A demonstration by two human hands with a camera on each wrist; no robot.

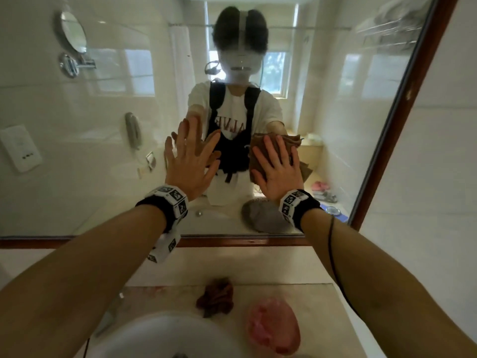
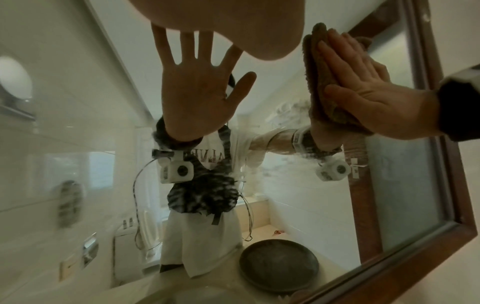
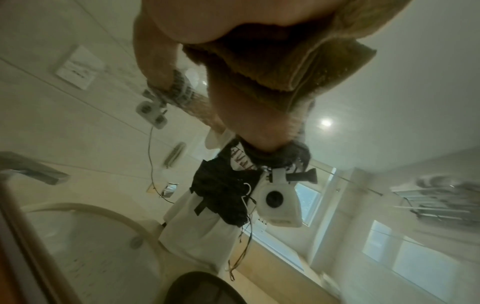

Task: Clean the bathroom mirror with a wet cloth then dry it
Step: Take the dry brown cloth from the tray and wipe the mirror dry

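The wood-framed mirror fills the wall ahead. My left hand lies flat on the glass with fingers spread and holds nothing. My right hand presses a folded brown cloth against the glass with straight fingers, to the right of the left hand. In the left wrist view the right hand lies flat over the cloth near the mirror's right frame. The right wrist view shows the cloth bunched under my palm against hazy glass.
On the counter below lie a second crumpled brown cloth and a pink object. The white sink with its tap sits at the near edge. A wall stands just right of the frame.
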